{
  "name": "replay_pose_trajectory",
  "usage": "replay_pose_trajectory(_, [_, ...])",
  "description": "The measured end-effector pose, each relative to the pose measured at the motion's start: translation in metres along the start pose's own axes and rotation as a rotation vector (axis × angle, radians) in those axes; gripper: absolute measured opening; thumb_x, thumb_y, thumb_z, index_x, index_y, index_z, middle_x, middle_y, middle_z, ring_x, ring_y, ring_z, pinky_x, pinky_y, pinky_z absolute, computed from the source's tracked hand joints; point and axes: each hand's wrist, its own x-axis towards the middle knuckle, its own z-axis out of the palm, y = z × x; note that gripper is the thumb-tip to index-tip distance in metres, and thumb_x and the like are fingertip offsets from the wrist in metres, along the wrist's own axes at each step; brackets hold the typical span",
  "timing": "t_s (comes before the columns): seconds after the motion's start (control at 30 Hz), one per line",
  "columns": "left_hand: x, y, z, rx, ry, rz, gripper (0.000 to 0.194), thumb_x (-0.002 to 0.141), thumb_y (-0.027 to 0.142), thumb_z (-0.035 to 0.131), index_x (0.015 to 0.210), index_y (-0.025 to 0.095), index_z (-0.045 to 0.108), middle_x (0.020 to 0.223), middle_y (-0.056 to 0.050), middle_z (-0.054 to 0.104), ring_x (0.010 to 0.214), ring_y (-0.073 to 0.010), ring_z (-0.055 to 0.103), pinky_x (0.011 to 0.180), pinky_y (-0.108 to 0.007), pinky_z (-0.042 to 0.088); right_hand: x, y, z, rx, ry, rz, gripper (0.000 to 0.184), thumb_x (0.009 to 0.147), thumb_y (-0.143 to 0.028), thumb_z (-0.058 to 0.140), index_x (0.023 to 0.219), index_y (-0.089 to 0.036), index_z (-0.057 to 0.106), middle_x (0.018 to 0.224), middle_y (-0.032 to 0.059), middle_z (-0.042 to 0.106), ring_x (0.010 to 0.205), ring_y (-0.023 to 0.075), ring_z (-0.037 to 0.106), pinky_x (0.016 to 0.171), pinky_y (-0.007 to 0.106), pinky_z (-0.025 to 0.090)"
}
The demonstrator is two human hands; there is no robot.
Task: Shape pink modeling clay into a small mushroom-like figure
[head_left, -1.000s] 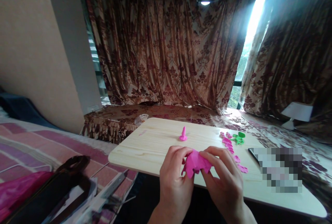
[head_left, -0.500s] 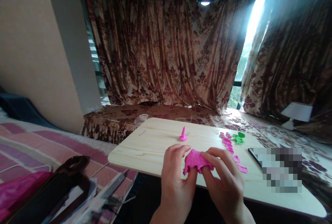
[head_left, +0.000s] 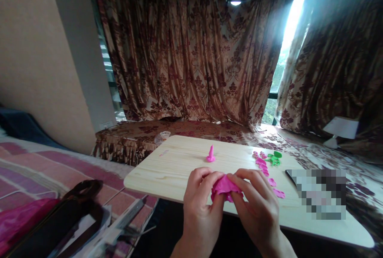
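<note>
Both my hands hold a thin, ruffled piece of pink modelling clay (head_left: 226,185) above the near edge of the table. My left hand (head_left: 201,200) pinches its left side, fingers on top and thumb underneath. On the other side, my right hand (head_left: 259,197) grips it in the same way, fingertips close to the left ones. Beyond the hands, a pink clay cone on a round base (head_left: 211,155) stands upright. Flat pink clay pieces (head_left: 262,165) lie in a row to the right, beside green clay pieces (head_left: 274,159).
The light wooden table (head_left: 158,170) has rounded corners. A dark-edged flat object, blurred out by pixels (head_left: 320,192), lies at its right. A clear plastic container (head_left: 163,136) sits behind the left corner. A black bag (head_left: 60,218) rests on the bed at left; a white lamp (head_left: 341,128) stands far right.
My left fingers lifted off the pink clay half a second ago and now pinch it again. The clay's edge has shifted and folded between the hands. The cone and other pieces stay put.
</note>
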Motion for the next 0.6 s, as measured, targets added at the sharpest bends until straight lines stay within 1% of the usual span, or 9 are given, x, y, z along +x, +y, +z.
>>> replay_pose_trajectory(0.1, [0.0018, 0.0003, -0.0015, -0.009, -0.013, -0.026, 0.026, 0.076, 0.001, 0.058, 0.095, 0.019, 0.065, 0.092, -0.004, 0.058, 0.089, -0.0173, 0.057, 0.078, -0.029, 0.048, 0.0021, 0.0013, -0.0001, 0.009, -0.014, -0.001, 0.031, 0.078, 0.001, 0.059, 0.104, -0.017, 0.062, 0.091, 0.0069, 0.059, 0.084, 0.0189, 0.054, 0.071, 0.034, 0.047])
replay_pose_trajectory(0.23, [0.0031, -0.0009, -0.0015, -0.036, -0.028, -0.066, 0.025, 0.077, 0.001, 0.057, 0.093, 0.018, 0.064, 0.092, -0.004, 0.060, 0.089, -0.0173, 0.058, 0.078, -0.029, 0.049, 0.0014, 0.0033, -0.0013, 0.027, -0.078, -0.016, 0.039, 0.078, 0.000, 0.060, 0.112, -0.018, 0.060, 0.095, 0.0073, 0.059, 0.088, 0.0197, 0.053, 0.073, 0.035, 0.047])
replay_pose_trajectory(0.33, [0.0027, -0.0019, -0.0017, -0.016, -0.031, -0.035, 0.027, 0.076, 0.001, 0.057, 0.096, 0.018, 0.065, 0.093, -0.005, 0.060, 0.090, -0.0178, 0.058, 0.079, -0.030, 0.049, -0.0007, 0.0041, -0.0035, 0.040, -0.095, 0.005, 0.035, 0.080, 0.000, 0.058, 0.110, -0.019, 0.061, 0.094, 0.0067, 0.058, 0.088, 0.0193, 0.053, 0.074, 0.034, 0.047])
replay_pose_trajectory(0.43, [0.0029, -0.0024, -0.0025, 0.019, -0.032, 0.025, 0.028, 0.077, 0.003, 0.058, 0.099, 0.018, 0.066, 0.093, -0.005, 0.060, 0.090, -0.0181, 0.058, 0.078, -0.030, 0.049, -0.0018, 0.0046, -0.0044, 0.040, -0.102, 0.023, 0.037, 0.080, 0.000, 0.056, 0.113, -0.018, 0.060, 0.096, 0.0074, 0.057, 0.090, 0.0195, 0.053, 0.076, 0.034, 0.047])
replay_pose_trajectory(0.53, [0.0041, -0.0030, -0.0035, 0.029, -0.030, 0.041, 0.023, 0.078, 0.004, 0.058, 0.093, 0.018, 0.068, 0.089, -0.005, 0.060, 0.086, -0.0175, 0.058, 0.075, -0.029, 0.049, -0.0013, 0.0053, -0.0036, 0.009, -0.160, 0.046, 0.043, 0.080, -0.002, 0.057, 0.120, -0.017, 0.056, 0.102, 0.0089, 0.057, 0.095, 0.0215, 0.052, 0.079, 0.036, 0.046])
replay_pose_trajectory(0.6, [0.0049, -0.0035, -0.0039, 0.028, -0.029, 0.046, 0.023, 0.079, 0.004, 0.058, 0.093, 0.019, 0.069, 0.087, -0.005, 0.060, 0.085, -0.0174, 0.058, 0.073, -0.028, 0.049, -0.0002, 0.0056, -0.0031, -0.003, -0.199, 0.064, 0.040, 0.081, -0.003, 0.056, 0.118, -0.017, 0.057, 0.102, 0.0086, 0.057, 0.094, 0.0218, 0.052, 0.079, 0.036, 0.046])
